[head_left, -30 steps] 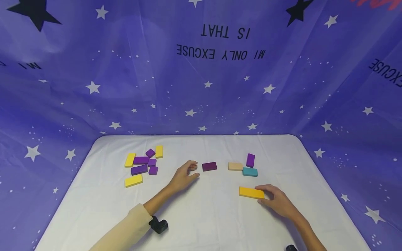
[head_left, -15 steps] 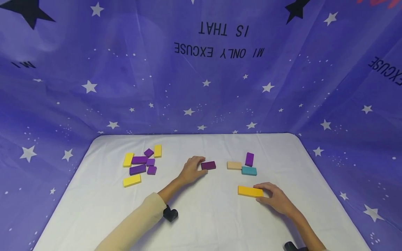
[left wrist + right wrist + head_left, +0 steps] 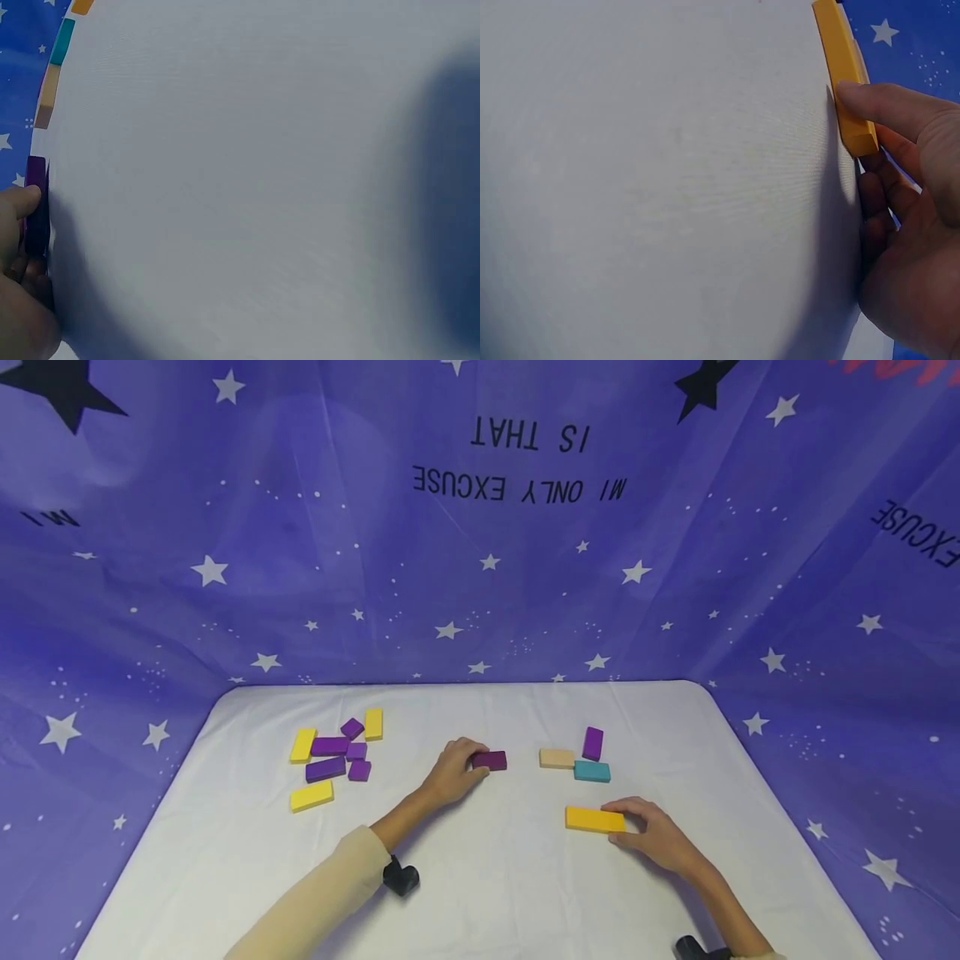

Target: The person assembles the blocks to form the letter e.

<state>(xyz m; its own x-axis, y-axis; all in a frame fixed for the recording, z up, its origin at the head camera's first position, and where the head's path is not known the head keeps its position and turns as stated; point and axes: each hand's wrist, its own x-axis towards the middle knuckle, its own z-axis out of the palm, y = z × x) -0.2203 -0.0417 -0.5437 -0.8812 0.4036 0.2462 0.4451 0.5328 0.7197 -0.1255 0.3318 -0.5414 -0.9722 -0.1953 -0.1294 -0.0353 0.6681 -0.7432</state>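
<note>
My left hand (image 3: pixel 453 772) pinches a dark maroon block (image 3: pixel 491 761) near the middle of the table, thumb on its near side and fingers on the far side. In the left wrist view the thumb presses against this dark block (image 3: pixel 36 210). My right hand (image 3: pixel 657 835) holds the right end of a long orange-yellow block (image 3: pixel 588 819) between thumb and fingers. The right wrist view shows the thumb along the side of the orange-yellow block (image 3: pixel 845 75). Just beyond it lie a beige block (image 3: pixel 557 758), a teal block (image 3: pixel 592 771) and a purple block (image 3: pixel 593 743).
On the left of the white table (image 3: pixel 480 893) lies a loose group: yellow blocks, one a near yellow block (image 3: pixel 312 796), and several purple pieces, including a long purple block (image 3: pixel 326 768). A purple starry curtain (image 3: pixel 480 568) stands behind the table.
My left hand has moved right to the maroon block and closed thumb and fingers on it. My right hand keeps its hold on the orange-yellow block, with little movement.
</note>
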